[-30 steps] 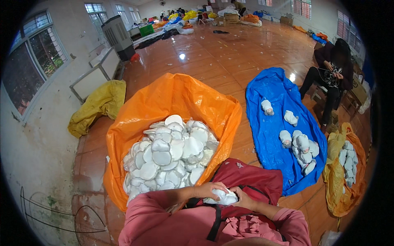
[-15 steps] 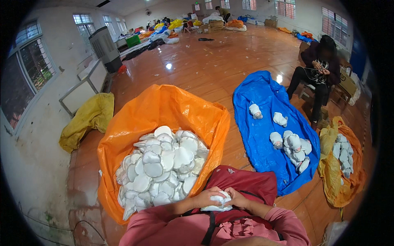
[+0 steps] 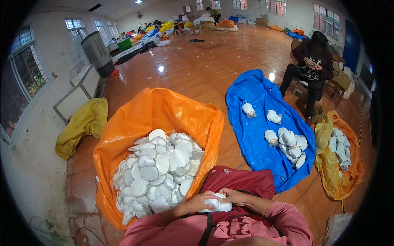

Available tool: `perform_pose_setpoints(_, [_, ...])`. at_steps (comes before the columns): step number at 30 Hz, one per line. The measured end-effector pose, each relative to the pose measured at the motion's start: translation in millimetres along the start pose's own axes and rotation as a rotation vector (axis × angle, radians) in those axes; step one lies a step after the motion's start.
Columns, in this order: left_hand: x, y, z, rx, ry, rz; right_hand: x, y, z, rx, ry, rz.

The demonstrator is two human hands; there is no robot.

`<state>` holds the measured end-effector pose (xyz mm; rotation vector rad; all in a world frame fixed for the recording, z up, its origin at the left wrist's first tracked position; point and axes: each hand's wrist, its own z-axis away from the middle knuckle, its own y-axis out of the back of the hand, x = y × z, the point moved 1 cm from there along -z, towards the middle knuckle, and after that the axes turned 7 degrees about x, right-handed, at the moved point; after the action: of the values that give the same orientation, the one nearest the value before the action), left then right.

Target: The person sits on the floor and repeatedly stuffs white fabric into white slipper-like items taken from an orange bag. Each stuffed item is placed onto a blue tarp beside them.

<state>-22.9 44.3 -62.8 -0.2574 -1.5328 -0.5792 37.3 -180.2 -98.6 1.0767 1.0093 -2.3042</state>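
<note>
My left hand (image 3: 199, 201) and my right hand (image 3: 234, 197) meet over my lap, both gripping one white round pad (image 3: 217, 204) against a dark red cloth (image 3: 242, 182). Just left of my hands an open orange sack (image 3: 156, 119) holds a heap of several white round pads (image 3: 158, 174). To the right a blue sheet (image 3: 256, 119) lies on the floor with bundled white pads (image 3: 287, 141) on it.
Another person (image 3: 310, 67) sits on a stool at the far right. A smaller orange sack with white pads (image 3: 340, 160) lies beside the blue sheet. A yellow sack (image 3: 82, 125) slumps by the left wall. Wooden floor stretches back to distant piles of bags.
The view has tilted slightly, so the sacks sit lower and further right. My hands stay together on the white pad, fingers shifting a little.
</note>
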Motion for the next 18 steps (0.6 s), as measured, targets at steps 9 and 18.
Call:
perform_pose_setpoints(9, [-4,-6,-9,0.262,0.408,0.763,7,1,-28,0.122,0.061,0.377])
perform_pose_setpoints(18, [-24,13,-32,0.155,0.659,0.611,3,-8,-34,0.19,0.246,0.591])
